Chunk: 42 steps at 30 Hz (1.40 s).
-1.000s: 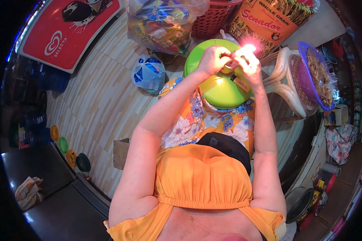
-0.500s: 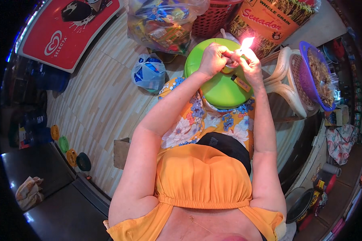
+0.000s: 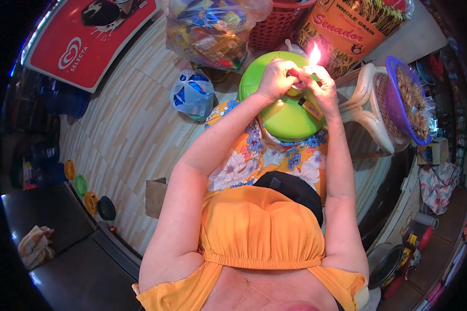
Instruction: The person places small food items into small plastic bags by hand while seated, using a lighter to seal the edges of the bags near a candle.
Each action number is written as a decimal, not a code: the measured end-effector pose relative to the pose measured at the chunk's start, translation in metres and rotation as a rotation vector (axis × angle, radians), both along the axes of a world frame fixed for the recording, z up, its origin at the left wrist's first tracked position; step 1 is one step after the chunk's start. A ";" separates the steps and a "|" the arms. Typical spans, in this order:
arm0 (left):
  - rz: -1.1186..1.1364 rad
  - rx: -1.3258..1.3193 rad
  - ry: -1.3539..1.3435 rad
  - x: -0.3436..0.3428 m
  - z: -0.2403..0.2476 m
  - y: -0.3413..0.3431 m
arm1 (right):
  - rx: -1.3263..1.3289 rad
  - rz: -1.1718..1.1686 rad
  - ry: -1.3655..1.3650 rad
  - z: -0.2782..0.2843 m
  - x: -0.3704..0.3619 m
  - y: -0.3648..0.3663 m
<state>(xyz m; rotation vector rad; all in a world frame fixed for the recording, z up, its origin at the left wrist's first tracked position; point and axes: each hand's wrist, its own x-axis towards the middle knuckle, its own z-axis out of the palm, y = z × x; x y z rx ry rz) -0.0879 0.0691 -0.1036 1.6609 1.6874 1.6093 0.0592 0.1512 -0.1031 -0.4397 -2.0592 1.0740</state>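
A bright flame (image 3: 315, 53) burns at the fingertips of my right hand (image 3: 323, 85), whose fingers are pinched together. Glare hides what is burning. Close beside it, my left hand (image 3: 278, 79) is also closed in a pinch, its fingertips meeting those of the right. Whatever the left fingers hold is too small to make out. Both hands are above a round green plastic lid or stool top (image 3: 280, 122) at my knees. Partly hidden under the hands is a small yellowish round container (image 3: 294, 92). A small yellow and dark packet (image 3: 311, 109) lies on the green surface by my right wrist.
Beyond the green surface stand a clear bag of colourful packets (image 3: 207, 33), a red basket (image 3: 275, 23) and an orange sack (image 3: 342, 28), close to the flame. A blue-white bag (image 3: 192, 93) sits on the floor at left. A purple basin (image 3: 407, 98) rests on a chair at right.
The flame has gone from leaning right to taller and nearly upright, a little further left. My hands stay together and have shifted only slightly.
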 end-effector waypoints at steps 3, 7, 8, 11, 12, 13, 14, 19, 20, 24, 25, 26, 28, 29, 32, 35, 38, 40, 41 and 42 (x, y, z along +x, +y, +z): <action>0.008 0.001 0.043 -0.001 0.000 0.000 | -0.184 0.022 0.003 0.005 0.000 -0.008; 0.000 0.090 0.063 -0.006 0.001 -0.001 | -0.345 -0.006 0.062 0.003 0.005 -0.008; 0.011 0.115 0.057 -0.011 0.001 -0.004 | -0.313 -0.053 0.045 0.004 0.006 -0.009; 0.198 0.169 0.220 -0.034 0.021 -0.036 | -0.149 -0.197 -0.041 -0.001 0.026 -0.002; 0.212 0.134 0.122 -0.045 0.021 -0.051 | -0.085 -0.125 0.020 -0.008 0.037 0.004; 0.242 0.096 0.025 -0.059 0.018 -0.070 | -0.199 -0.160 0.058 -0.010 0.044 -0.002; 0.278 0.061 -0.074 -0.073 0.015 -0.089 | -0.200 -0.160 0.053 -0.014 0.054 -0.003; 0.821 -0.002 -0.170 -0.136 -0.063 -0.175 | 0.088 -0.316 -0.215 -0.023 0.084 -0.029; 0.929 -0.055 -0.196 -0.146 -0.088 -0.192 | 0.062 -0.325 -0.220 -0.023 0.083 -0.036; 1.061 -0.586 -0.224 -0.164 -0.198 -0.246 | -0.379 -0.435 -0.107 -0.044 0.101 -0.038; 0.988 -0.731 -0.364 -0.161 -0.217 -0.252 | -0.365 -0.450 -0.145 -0.044 0.101 -0.039; 0.897 -0.834 -0.411 -0.159 -0.240 -0.257 | -0.348 -0.464 -0.184 -0.041 0.098 -0.040; 0.772 -0.901 -0.471 -0.149 -0.269 -0.255 | -0.357 -0.485 -0.289 -0.034 0.096 -0.041; 0.737 -0.874 -0.489 -0.137 -0.280 -0.249 | -0.383 -0.499 -0.363 -0.028 0.098 -0.042; 0.715 -0.843 -0.492 -0.119 -0.309 -0.227 | -0.367 -0.539 -0.469 -0.011 0.086 -0.048; 0.681 -0.873 -0.486 -0.122 -0.331 -0.206 | -0.183 -0.463 -0.521 -0.020 0.092 -0.044; 0.727 -1.012 -0.469 -0.129 -0.340 -0.183 | 0.027 -0.428 -0.561 -0.021 0.091 -0.050; 0.797 -1.096 -0.426 -0.129 -0.340 -0.176 | 0.047 -0.485 -0.467 -0.019 0.083 -0.068; 0.817 -1.091 -0.382 -0.128 -0.343 -0.174 | -0.050 -0.515 -0.461 -0.022 0.093 -0.066; 0.837 -1.081 -0.335 -0.127 -0.348 -0.172 | -0.055 -0.504 -0.493 -0.026 0.100 -0.064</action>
